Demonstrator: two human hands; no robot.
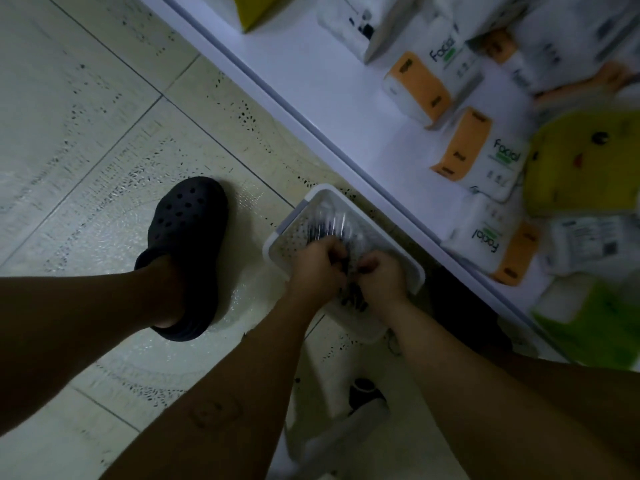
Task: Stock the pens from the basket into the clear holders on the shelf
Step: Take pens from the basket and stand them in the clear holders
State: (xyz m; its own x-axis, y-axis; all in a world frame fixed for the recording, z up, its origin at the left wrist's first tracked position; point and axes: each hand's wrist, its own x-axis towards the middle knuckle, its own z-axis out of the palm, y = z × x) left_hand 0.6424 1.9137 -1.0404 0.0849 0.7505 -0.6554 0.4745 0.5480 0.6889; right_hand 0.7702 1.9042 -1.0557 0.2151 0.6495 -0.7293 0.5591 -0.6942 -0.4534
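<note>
Two hands (317,263) (381,276) grip pens (351,296) (packs (498,168) read "Facial").

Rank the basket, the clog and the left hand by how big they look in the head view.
1. Basket, largest, though the hands cover part of it.
2. Clog, somewhat smaller.
3. Left hand, smallest by far.
</note>
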